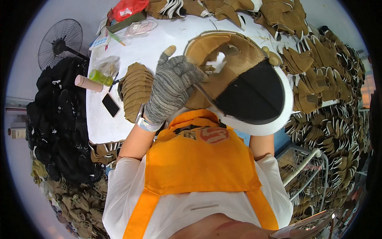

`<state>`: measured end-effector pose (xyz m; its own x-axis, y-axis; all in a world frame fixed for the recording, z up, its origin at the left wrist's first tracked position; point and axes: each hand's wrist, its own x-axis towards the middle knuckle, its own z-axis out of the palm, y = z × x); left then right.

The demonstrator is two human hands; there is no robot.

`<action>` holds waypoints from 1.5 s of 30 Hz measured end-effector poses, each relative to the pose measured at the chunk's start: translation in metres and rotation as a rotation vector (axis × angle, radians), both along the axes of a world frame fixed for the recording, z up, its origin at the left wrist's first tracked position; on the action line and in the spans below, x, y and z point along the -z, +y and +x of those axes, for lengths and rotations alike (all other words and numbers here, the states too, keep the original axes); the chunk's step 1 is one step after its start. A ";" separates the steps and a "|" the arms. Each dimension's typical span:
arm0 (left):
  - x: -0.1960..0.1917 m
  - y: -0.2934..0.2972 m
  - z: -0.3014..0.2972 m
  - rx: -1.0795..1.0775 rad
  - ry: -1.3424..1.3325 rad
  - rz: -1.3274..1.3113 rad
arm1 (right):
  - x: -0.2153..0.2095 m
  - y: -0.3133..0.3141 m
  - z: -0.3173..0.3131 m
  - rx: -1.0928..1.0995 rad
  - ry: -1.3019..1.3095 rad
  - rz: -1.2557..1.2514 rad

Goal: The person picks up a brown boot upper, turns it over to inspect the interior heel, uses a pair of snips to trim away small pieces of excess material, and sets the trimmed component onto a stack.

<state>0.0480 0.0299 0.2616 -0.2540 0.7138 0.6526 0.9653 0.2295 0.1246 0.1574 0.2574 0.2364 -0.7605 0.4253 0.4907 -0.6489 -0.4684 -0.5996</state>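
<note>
Grey knit covered the left hand (pixel 175 85), whose fingers were clamped on the left edge of a tan and black shoe upper (pixel 242 81), apart from one digit, tan at its tip, that pointed up and away from the piece. Most of the right hand (pixel 274 59) was hidden behind the shoe upper; its fingertips showed at the upper right edge and seemed closed on it, though the rest of that grip could not be made out.

Between the two hands, the piece was held up over the white tabletop (pixel 175 32), close in front of the orange apron (pixel 203 159). It was tipped so that its hollow side faced the wearer, presumably to bring the lining, the black panel and the white band into plain sight. Gripping opposite edges probably spread the soft shape open.

Ribbed tan pieces (pixel 136 91) lay overlapped just beside the left wrist, an arrangement that likely saved room and left them within reach. Farther left sat a phone (pixel 111 105), a pink bottle (pixel 88 83) and a green bottle (pixel 100 77), perhaps put there to be out of the hands' way. At the right, more tan parts (pixel 314 59) were bunched in rows, seemingly to group like with like.
</note>
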 end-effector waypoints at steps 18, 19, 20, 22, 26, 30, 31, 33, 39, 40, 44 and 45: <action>0.050 0.003 -0.011 0.052 -1.815 0.486 | 0.050 0.019 -0.027 0.108 -0.687 0.024; 0.055 0.007 -0.011 0.007 -1.838 0.541 | 0.058 0.015 -0.029 0.031 -0.610 -0.144; 0.067 0.007 -0.015 -0.063 -1.844 0.520 | 0.075 0.017 -0.035 0.071 -0.623 0.032; 0.113 0.010 -0.041 -0.183 -1.860 0.461 | 0.121 0.038 -0.055 0.323 -0.716 0.720; 0.242 0.001 -0.092 -0.186 -1.745 0.064 | 0.163 0.047 -0.087 0.343 -0.950 1.635; 0.225 0.003 -0.082 -0.378 -1.922 0.039 | 0.151 0.033 -0.087 0.058 -1.027 1.769; 0.233 -0.006 -0.076 -0.282 -1.949 0.127 | 0.161 0.036 -0.086 0.239 -0.831 1.727; 0.209 -0.013 -0.059 -0.144 -1.721 0.075 | 0.110 0.014 -0.081 0.120 -0.926 0.841; 0.175 -0.019 -0.034 -0.045 -1.193 -0.092 | 0.121 -0.005 -0.070 0.162 -0.958 0.442; 0.176 -0.015 -0.030 -0.035 -1.222 -0.019 | 0.122 -0.001 -0.073 0.134 -0.958 0.421; 0.163 -0.019 -0.037 -0.136 -1.495 0.142 | 0.121 0.013 -0.080 -0.065 -0.932 0.121; 0.139 -0.016 -0.034 -0.205 -1.699 0.223 | 0.139 0.019 -0.084 -0.135 -0.889 -0.064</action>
